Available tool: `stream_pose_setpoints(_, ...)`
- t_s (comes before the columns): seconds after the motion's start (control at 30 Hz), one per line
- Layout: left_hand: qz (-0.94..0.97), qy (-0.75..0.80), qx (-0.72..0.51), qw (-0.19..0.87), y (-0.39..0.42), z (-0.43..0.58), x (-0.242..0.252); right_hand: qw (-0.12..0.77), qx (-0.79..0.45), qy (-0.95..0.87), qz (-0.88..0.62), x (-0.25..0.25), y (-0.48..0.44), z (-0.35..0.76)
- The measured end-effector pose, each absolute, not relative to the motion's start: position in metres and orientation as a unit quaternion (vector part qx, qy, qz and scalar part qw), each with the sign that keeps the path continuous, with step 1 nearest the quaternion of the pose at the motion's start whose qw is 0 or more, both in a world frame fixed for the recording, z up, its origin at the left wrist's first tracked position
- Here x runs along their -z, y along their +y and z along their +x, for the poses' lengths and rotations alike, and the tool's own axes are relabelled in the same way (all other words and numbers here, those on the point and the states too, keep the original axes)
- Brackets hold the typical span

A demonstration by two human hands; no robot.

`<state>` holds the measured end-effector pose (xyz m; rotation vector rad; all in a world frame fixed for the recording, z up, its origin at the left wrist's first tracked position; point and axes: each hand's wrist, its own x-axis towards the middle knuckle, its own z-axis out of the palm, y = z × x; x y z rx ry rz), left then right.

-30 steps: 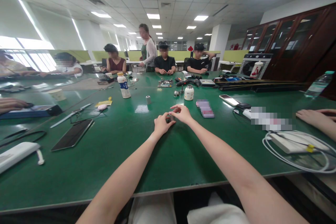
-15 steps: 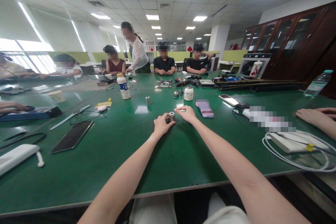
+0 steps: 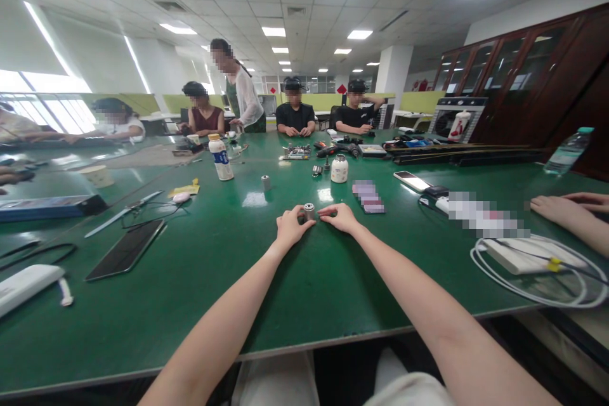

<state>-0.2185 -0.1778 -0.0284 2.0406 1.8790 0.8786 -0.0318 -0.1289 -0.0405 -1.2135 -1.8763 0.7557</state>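
Note:
On the green table (image 3: 200, 304), in front of me, stands a small metal cylinder (image 3: 309, 210) with a round opening or ring on its top. My left hand (image 3: 289, 228) is closed around its left side, thumb and fingers curled on it. Just to the right is my right hand (image 3: 340, 218), its thumb and fingertips drawn together close to the cylinder. Whatever is between those fingertips is too small to make out. A second metal cylinder (image 3: 265, 183) stands upright farther off, to the left.
Beyond my hands are a white jar (image 3: 339, 169), a bottle with a blue label (image 3: 221, 158) and small metal parts (image 3: 316, 170). A purple phone (image 3: 368, 196) lies right, a dark tablet (image 3: 126, 250) left. A co-worker's hands (image 3: 556, 206) rest at the right edge.
My right hand has come down from above the cylinder's right side to beside it, near table level. My left hand stays on the cylinder. The view has shifted slightly.

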Motion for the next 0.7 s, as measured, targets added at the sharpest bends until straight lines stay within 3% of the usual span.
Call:
stream_pose_setpoints(0.2, 0.695, 0.645, -0.296, 0.117, -0.178, -0.217, 0.027, 0.526, -0.323, -0.670, -0.413, 0.013, -0.125, -0.060)
stream_pose_setpoints(0.47, 0.697, 0.655, -0.273, 0.104, -0.177, -0.217, 0.027, 0.453, -0.251, -0.736, -0.438, 0.000, -0.136, -0.083)
stream_pose_setpoints(0.7, 0.700, 0.652, -0.274, 0.099, -0.175, -0.218, 0.029, 0.448, -0.245, -0.734, -0.448, 0.001, -0.136, -0.079)
